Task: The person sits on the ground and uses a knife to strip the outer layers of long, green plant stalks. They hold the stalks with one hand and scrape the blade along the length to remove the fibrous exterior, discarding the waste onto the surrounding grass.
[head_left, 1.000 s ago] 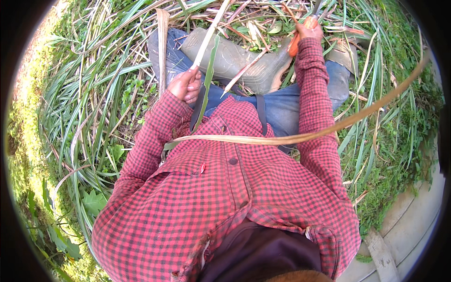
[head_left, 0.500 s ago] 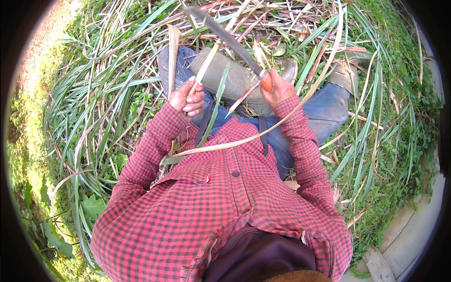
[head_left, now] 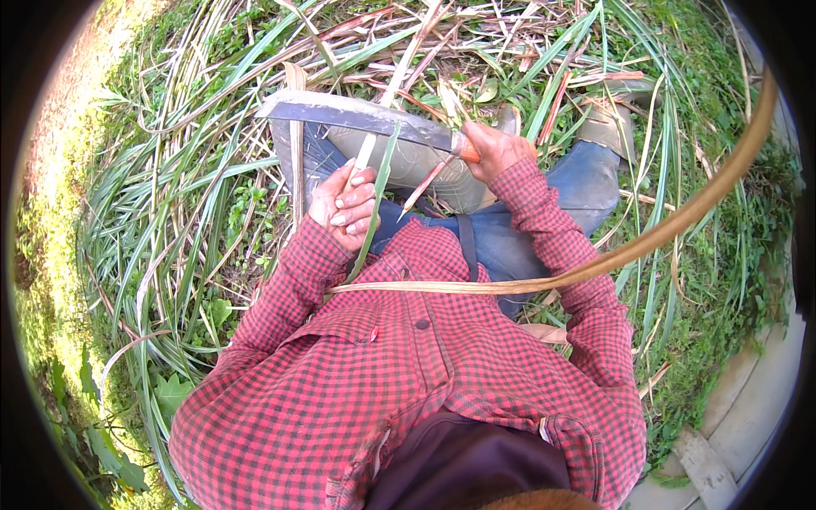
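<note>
My left hand (head_left: 347, 202) is closed around the lower end of a pale cane-like stalk (head_left: 396, 83) that slants up and away. In my right hand (head_left: 500, 153) is the orange handle of a long, dark-bladed machete (head_left: 357, 116). Its blade points left and crosses the stalk just beyond my left fist; I cannot tell whether they touch. A narrow green leaf (head_left: 380, 180) hangs beside the left hand. From near the left wrist, a long dry leaf strip (head_left: 501, 286) runs across my shirt and over the right forearm, curving up at the right.
Long cut green leaves (head_left: 161, 204) lie heaped at the left, with dry reddish strips (head_left: 544, 42) at the far side. My crossed legs in blue trousers (head_left: 582, 191) and muddy rubber boots (head_left: 463, 183) are in front. Pale boards (head_left: 748, 416) edge the lower right.
The machete has swung down from pointing up and away to lying nearly level across the stalk. The long dry leaf strip has swung outward and up at the right.
</note>
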